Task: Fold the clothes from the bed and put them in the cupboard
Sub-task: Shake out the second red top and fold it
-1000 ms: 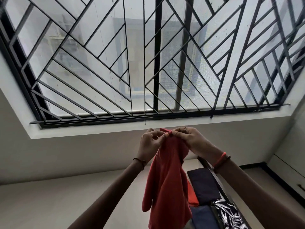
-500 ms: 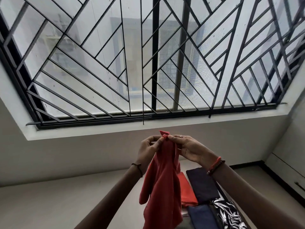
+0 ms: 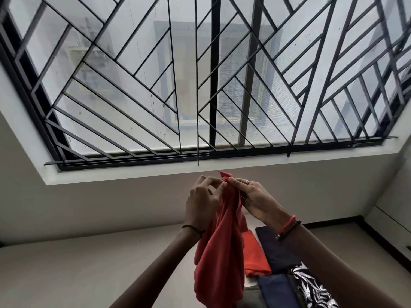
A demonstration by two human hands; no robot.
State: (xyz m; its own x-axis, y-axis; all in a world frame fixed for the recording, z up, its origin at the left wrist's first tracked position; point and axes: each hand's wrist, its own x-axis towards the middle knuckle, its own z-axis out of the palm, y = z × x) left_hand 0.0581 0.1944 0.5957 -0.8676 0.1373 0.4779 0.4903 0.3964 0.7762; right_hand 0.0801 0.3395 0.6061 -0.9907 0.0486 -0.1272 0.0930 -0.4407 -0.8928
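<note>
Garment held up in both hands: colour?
Plain red garment, no pattern; head view shows it best.

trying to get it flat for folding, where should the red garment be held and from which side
By its top edge, from above. The red garment hangs in a narrow bunched column because the left hand and right hand pinch it close together at one peak. Probably best to slide the pinches apart along that edge so it hangs open.

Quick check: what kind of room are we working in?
Most likely a room in a home, perhaps a bedroom: a large grilled window, plain pale walls, and folded clothes laid out below the red garment being held up.
</note>
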